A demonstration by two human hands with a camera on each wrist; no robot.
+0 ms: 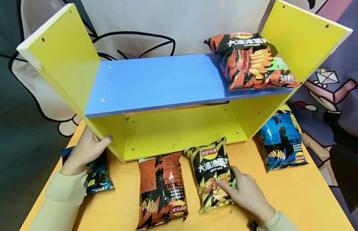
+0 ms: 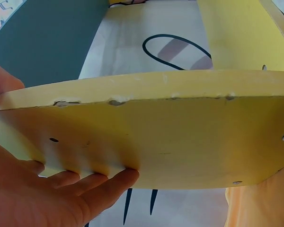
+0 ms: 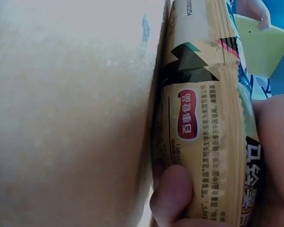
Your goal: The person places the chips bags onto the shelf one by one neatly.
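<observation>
My left hand [image 1: 87, 147] grips the left side panel of a yellow and blue shelf [image 1: 155, 83], thumb on its inner face. In the left wrist view its fingers lie along the outer face of the panel [image 2: 180, 137]. My right hand [image 1: 249, 191] holds a yellow-and-black bag of chips [image 1: 212, 173] by its right edge, thumb on the printed front. In the right wrist view the bag [image 3: 199, 156] is beside the tabletop, one fingertip on its back. A red-orange chip bag [image 1: 162, 189] lies back side up to its left.
On the blue board, at the right, rests another red-orange chip bag [image 1: 253, 64]. A blue chip bag [image 1: 282, 141] lies right of the shelf, with a yellow one partly behind it. Another dark blue bag [image 1: 99, 173] is partly hidden by my left arm. The table [image 1: 219, 221] is orange-yellow.
</observation>
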